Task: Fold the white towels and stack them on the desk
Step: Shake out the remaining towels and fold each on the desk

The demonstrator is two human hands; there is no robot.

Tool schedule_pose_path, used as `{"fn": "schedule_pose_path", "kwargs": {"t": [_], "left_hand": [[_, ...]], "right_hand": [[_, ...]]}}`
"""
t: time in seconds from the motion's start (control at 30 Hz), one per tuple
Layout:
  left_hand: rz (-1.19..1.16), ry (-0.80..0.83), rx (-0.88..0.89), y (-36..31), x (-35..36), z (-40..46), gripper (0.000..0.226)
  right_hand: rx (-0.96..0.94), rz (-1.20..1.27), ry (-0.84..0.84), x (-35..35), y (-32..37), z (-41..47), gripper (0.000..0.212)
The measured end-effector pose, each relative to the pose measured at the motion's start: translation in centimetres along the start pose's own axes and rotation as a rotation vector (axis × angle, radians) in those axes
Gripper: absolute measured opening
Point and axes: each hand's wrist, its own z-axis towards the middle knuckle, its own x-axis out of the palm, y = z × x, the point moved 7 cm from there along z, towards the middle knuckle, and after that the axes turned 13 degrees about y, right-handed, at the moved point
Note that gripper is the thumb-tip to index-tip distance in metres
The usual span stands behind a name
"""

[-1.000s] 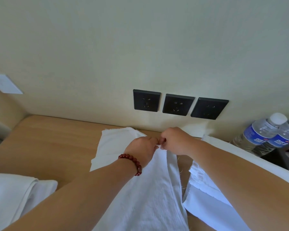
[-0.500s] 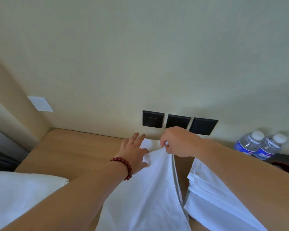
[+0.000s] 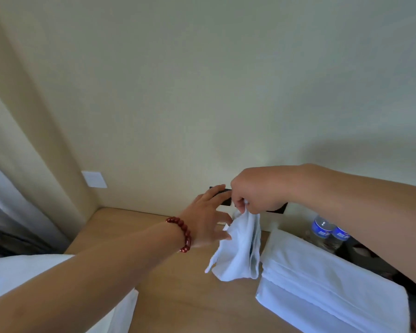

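Above wooden desk, limp white towel pinched

Both forearms are bare, with no sleeves in view. The left hand has a bracelet of round, glossy dark-red beads strung in a single row around its wrist. The right hand and its wrist carry no jewellery.
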Motion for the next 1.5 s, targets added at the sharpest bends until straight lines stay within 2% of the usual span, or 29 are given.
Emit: {"fn": "schedule_pose_path", "kwargs": {"t": [0.17, 0.27, 0.4, 0.57, 0.67, 0.83, 0.97, 1.03, 1.13, 1.23, 1.3, 1.4, 1.5], "left_hand": [[-0.040, 0.079, 0.096, -3.5, -1.9, -1.2, 0.032], [-0.121, -0.047, 0.133, -5.4, -3.1, -1.3, 0.028], [-0.303, -0.164, 0.009, -6.7, -5.0, -1.3, 0.031], [-0.485, -0.138, -0.083, -8.4, -5.4, -2.3, 0.041], [-0.585, -0.248, -0.192, -8.7, -6.7, -2.9, 0.048], [-0.508, -0.163, -0.232, -10.5, -7.4, -2.8, 0.028], [-0.820, -0.244, -0.392, -10.7, -7.9, -3.4, 0.053], [-0.766, -0.263, -0.414, -11.5, -8.6, -3.6, 0.053], [-0.710, -0.315, -0.412, -12.6, -9.0, -4.1, 0.043], [-0.698, -0.400, -0.395, -12.9, -9.5, -4.8, 0.037], [-0.686, -0.435, -0.370, -12.7, -9.8, -4.9, 0.039], [-0.581, -0.372, -0.353, -12.6, -9.5, -4.6, 0.035], [-0.555, -0.282, -0.366, -11.9, -8.6, -4.1, 0.030]], "right_hand": [[0.035, -0.042, 0.013, -1.5, 0.6, -3.4, 0.026], [0.059, -0.048, 0.009, -2.0, 0.8, -5.1, 0.026], [0.117, -0.032, -0.027, -2.8, 0.5, -7.5, 0.025], [0.214, 0.044, -0.043, -3.9, -0.5, -10.5, 0.020], [0.243, 0.143, -0.072, -4.4, -0.7, -11.6, 0.020], [0.273, 0.187, -0.077, -5.2, 0.0, -12.3, 0.016], [0.296, 0.140, -0.076, -5.8, 1.1, -12.7, 0.015], [0.319, 0.116, -0.091, -6.0, 1.3, -12.8, 0.016], [0.338, 0.086, -0.123, -6.5, 1.4, -13.3, 0.040], [0.348, 0.088, -0.152, -7.1, 1.3, -14.2, 0.036], [0.359, 0.111, -0.146, -7.1, 1.2, -14.7, 0.025], [0.356, 0.139, -0.169, -7.4, 1.5, -15.4, 0.006], [0.363, 0.174, -0.199, -7.9, 1.1, -16.3, 0.026]]}}
